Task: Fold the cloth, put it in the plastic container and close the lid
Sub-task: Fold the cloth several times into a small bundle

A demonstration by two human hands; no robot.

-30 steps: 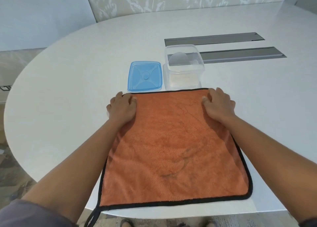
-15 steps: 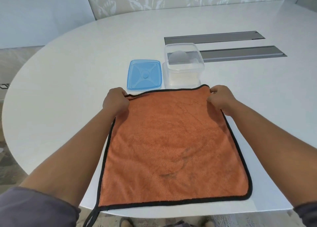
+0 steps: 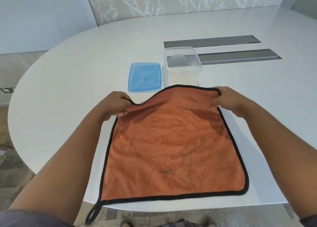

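The left hand [image 3: 115, 105], at centre left of the frame, pinches the far-left corner of the orange cloth [image 3: 173, 146]; the right hand [image 3: 228, 100], at centre right, pinches the far-right corner. Both corners are lifted off the white table [image 3: 85, 59], so the far hem arches upward while the near half lies flat across the lower centre, its hanging loop [image 3: 92, 213] dangling over the table's edge. For a clean first fold, the two corners should probably travel level and together toward the near hem, the black borders meeting before release. Just beyond the cloth, in the upper centre, stand one clear plastic container [image 3: 181, 67], open, and just to its left one blue lid [image 3: 145, 77], lying flat. Count: two hands, one cloth, one container, one lid, two grey slot covers [image 3: 240, 56] at upper right.
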